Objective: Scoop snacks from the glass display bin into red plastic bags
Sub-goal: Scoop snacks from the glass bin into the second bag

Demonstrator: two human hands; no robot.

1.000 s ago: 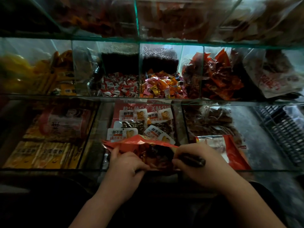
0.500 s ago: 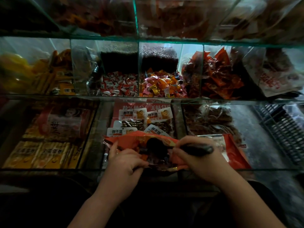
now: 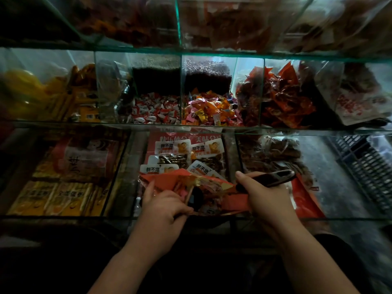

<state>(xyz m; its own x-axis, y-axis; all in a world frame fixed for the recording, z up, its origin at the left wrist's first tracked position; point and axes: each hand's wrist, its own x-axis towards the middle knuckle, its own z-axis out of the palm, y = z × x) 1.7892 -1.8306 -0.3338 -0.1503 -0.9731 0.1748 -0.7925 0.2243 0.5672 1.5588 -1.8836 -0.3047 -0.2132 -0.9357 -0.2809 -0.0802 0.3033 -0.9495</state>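
A red plastic bag (image 3: pixel 169 179) lies open over the front of the middle glass bin (image 3: pixel 135 158). My left hand (image 3: pixel 165 211) pinches the bag's near edge and holds its mouth open. My right hand (image 3: pixel 265 198) grips the dark handle of a scoop (image 3: pixel 269 179); the handle points up to the right and the scoop's dark head (image 3: pixel 196 199) is down inside the bag among wrapped snacks. White-labelled snack packets (image 3: pixel 186 155) fill the bin behind the bag.
Another red bag (image 3: pixel 305 202) lies in the right bin with brown packets (image 3: pixel 273 153). Yellow boxes (image 3: pixel 53 196) fill the left bin. The shelf above holds wrapped candies (image 3: pixel 207 111) and red packets (image 3: pixel 284 98). A dark crate (image 3: pixel 367 166) stands at right.
My right hand has tilted the scoop: the handle has swung up and to the right, and the head has gone deeper into the bag. My left hand keeps holding the bag's edge.
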